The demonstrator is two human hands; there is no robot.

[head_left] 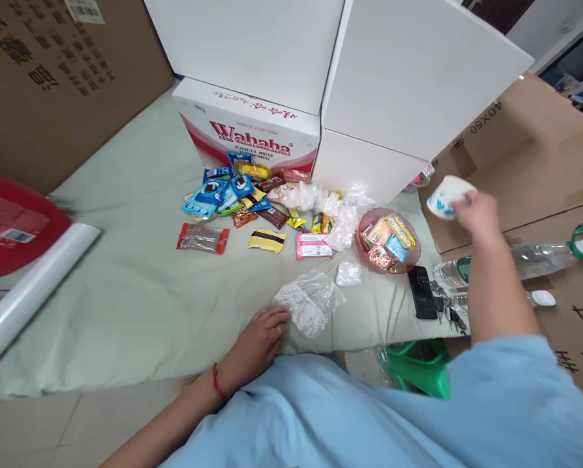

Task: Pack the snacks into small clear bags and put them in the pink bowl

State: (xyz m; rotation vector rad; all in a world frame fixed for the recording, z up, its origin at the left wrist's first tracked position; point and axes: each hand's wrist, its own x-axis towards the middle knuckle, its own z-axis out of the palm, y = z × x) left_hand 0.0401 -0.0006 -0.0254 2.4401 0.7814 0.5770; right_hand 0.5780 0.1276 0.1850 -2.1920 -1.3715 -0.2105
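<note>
My right hand (481, 213) grips a white paper cup (450, 197) with blue print, held tilted over the right end of the table. My left hand (262, 335) lies palm down by the table's near edge, fingers out, touching a crumpled clear plastic bag (310, 302). Beside that bag sits a small folded clear bag (348, 273). A pink bowl (362, 257) contains several wrapped snacks. Behind the bags, a red-ended packet (202, 238), a yellow packet (266, 241) and a pink packet (314, 246) lie in front of a pile of blue snack packets (213, 191).
A Wahaha carton (252, 133) and white panels (408, 78) stand at the back. On the right lie a black phone (422, 292), keys (448, 307) and plastic bottles (539, 260). A white roll (32, 292) and a red container (18, 224) are at the left.
</note>
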